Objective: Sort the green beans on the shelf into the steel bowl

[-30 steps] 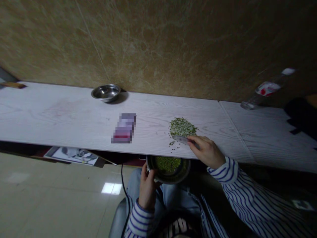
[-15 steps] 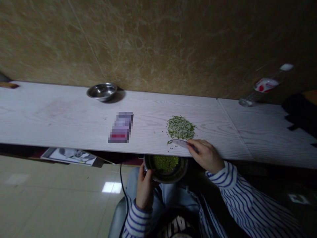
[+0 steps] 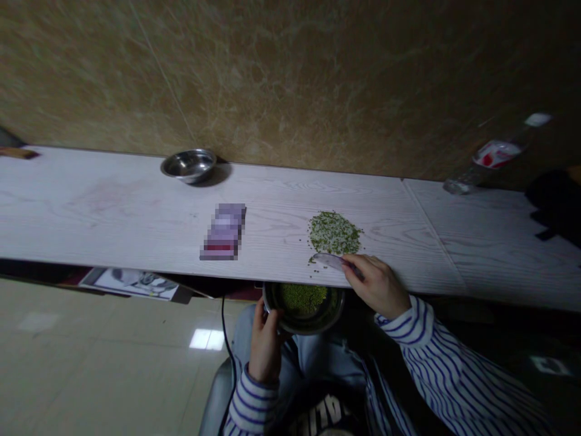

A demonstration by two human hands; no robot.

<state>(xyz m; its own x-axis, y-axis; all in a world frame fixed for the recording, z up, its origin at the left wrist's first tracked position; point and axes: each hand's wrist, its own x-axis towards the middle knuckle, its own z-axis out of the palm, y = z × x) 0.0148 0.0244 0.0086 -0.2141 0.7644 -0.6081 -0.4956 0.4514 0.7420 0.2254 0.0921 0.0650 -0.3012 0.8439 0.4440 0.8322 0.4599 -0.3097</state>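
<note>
A low pile of small green beans mixed with white grains [image 3: 334, 232] lies on the white wood-grain table [image 3: 272, 242]. My right hand [image 3: 376, 284], at the table's front edge, is closed around the handle of a knife [image 3: 330, 260]. Its pale blade lies low over the table, just in front of the pile, with a few stray beans around its tip. Below the edge, over my lap, my left hand [image 3: 265, 345] grips the left rim of a metal bowl [image 3: 334, 318]. Green beans [image 3: 303, 298] lie inside it; the table edge hides the bowl's far side.
Against the wall stands a small steel bowl [image 3: 189, 166]. A pixelated purple item [image 3: 224, 232] lies left of the pile. To the right are a clear plastic bottle [image 3: 494, 154] and a dark object [image 3: 556, 203]. A cable [image 3: 226, 327] hangs beside my seat.
The view has shifted slightly, moving the table things a little to the right in the picture. The knife has barely moved against the pile, and both hands keep their holds.
</note>
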